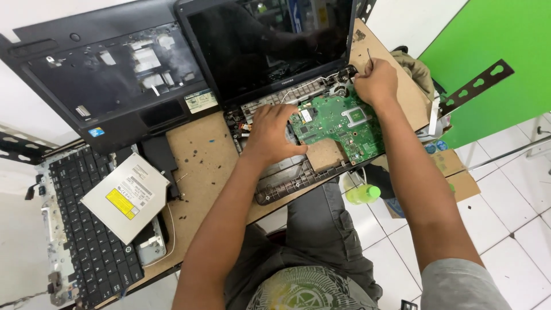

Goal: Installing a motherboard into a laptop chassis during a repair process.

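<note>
A stripped laptop lies on a brown board (201, 155), its dark screen (270, 40) tilted up and a green circuit board (338, 120) exposed in the base. My left hand (270, 135) rests fingers-down on the base at the green board's left edge. My right hand (376, 80) is at the far right hinge corner, pinched around a thin tool whose dark shaft sticks up above the fingers.
A removed black palmrest cover (109, 80) leans at the upper left. A loose black keyboard (92, 241) lies at the left with a silver optical drive (123, 195) on top. A green-capped bottle (363, 194) and cardboard sit on the tiled floor; a green panel (488, 46) stands at the right.
</note>
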